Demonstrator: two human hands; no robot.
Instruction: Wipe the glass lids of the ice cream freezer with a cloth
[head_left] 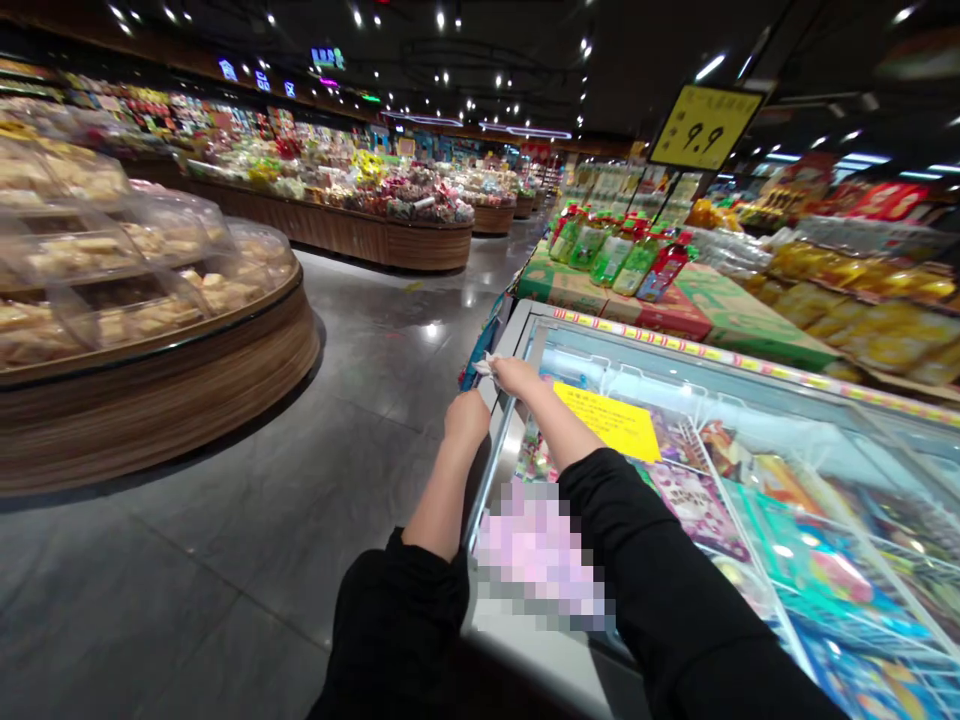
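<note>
My right hand is closed on a crumpled white tissue, pressed at the left edge of a chest freezer, by its far corner. Just nearer to me, my left hand is a closed fist beside the same edge; whatever its fingers may hold is hidden. My right forearm crosses over the freezer's glass top. A yellow paper notice lies by that forearm. Under the glass, colourful packets sit between white wire dividers.
Beyond the freezer, bottles with green and red labels stand on cartons below a yellow price sign. On the left is a rounded wooden display with clear covers. Grey tiled floor runs between, towards a produce stand.
</note>
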